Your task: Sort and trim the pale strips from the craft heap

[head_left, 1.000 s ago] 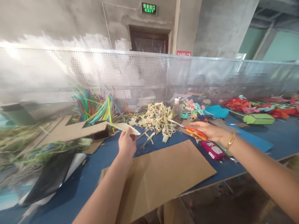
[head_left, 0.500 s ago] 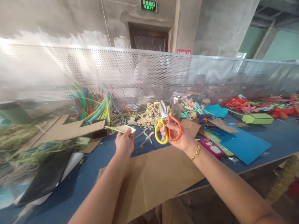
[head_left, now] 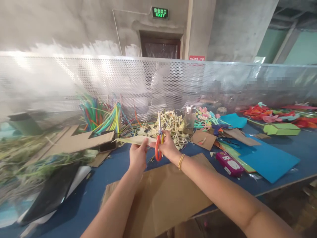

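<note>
My left hand (head_left: pixel 138 157) pinches a pale leaf-like strip (head_left: pixel 135 140), perhaps a piece of dried husk, whose thin greenish tip points left. In my right hand (head_left: pixel 169 145) is a pair of scissors (head_left: pixel 158 152) with one red and one yellow handle loop, blades pointing up and away from me. The fingertips of that hand reach the strip's right end; whether they grip it too, I cannot tell. Behind the scissors lies a heap of pale curled scraps (head_left: pixel 174 124). Below both hands a flat brown cardboard sheet (head_left: pixel 165 198) lies on the blue table (head_left: pixel 95 185).
Colourful stems (head_left: pixel 112 117) and cut cardboard (head_left: pixel 86 140) lie left, beside tangled greenish fibres (head_left: pixel 22 162) and a black folder (head_left: pixel 53 195). A glass jar (head_left: pixel 189 120), purple case (head_left: pixel 229 163) and blue sheet (head_left: pixel 269 160) are to the right. A perforated metal screen (head_left: pixel 111 79) stands behind.
My right hand has moved left to the strip, turning the scissors so the red loop now faces me. My left hand has shifted slightly right, still pinching the strip. The view has tilted slightly.
</note>
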{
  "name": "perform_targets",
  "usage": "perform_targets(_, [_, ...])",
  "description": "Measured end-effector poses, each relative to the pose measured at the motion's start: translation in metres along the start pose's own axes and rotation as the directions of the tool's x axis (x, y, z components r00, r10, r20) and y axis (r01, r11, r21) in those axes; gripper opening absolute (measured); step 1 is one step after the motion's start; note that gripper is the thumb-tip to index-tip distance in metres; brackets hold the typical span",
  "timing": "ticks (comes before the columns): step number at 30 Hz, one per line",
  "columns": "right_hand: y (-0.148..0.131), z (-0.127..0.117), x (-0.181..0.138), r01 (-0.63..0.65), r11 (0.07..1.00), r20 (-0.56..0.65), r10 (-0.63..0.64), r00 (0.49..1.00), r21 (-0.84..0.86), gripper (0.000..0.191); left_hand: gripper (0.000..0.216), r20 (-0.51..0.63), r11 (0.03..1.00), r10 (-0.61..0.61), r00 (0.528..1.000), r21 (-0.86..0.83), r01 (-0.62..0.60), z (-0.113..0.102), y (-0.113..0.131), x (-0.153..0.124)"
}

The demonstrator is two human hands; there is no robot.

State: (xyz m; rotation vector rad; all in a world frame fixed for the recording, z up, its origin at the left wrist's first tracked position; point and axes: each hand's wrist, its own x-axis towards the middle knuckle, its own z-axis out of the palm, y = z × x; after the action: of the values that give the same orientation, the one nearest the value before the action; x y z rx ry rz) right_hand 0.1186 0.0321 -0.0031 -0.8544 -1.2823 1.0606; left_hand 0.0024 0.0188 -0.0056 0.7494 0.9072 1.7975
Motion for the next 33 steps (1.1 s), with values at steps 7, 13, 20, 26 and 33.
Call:
perform_targets(7, [-0.009, -0.004, -0.011, 0.108, 0.993, -0.122, -0.113, 0.986, -0.046, 0.041, 0.031, 0.207, 0.977, 0.02, 0.978, 0.202, -0.063, -0.001, -0.013, -0.004])
perform_targets(13, [-0.012, -0.019, -0.005, -0.02, 0.977, -0.062, 0.034, 0.997, 0.212, 0.045, 0.038, 0.162, 0.957, -0.147, 0.976, 0.272, 0.099, 0.003, -0.007, -0.01])
perform_targets(20, [-0.012, -0.025, -0.003, -0.155, 0.945, 0.126, 0.122, 0.984, 0.289, 0.045, 0.038, 0.208, 0.921, -0.209, 0.956, 0.37, 0.121, 0.011, 0.001, -0.023])
perform_targets(26, [-0.021, -0.032, 0.001, -0.12, 0.943, -0.021, 0.133, 0.991, 0.311, 0.051, 0.033, 0.089, 0.95, -0.09, 0.992, 0.306, 0.059, 0.013, 0.006, -0.023])
perform_targets(33, [-0.047, -0.027, -0.019, -0.346, 0.938, 0.316, 0.328, 0.89, 0.002, 0.048, 0.032, -0.18, 0.995, 0.088, 0.98, 0.059, -0.078, 0.001, 0.02, -0.003])
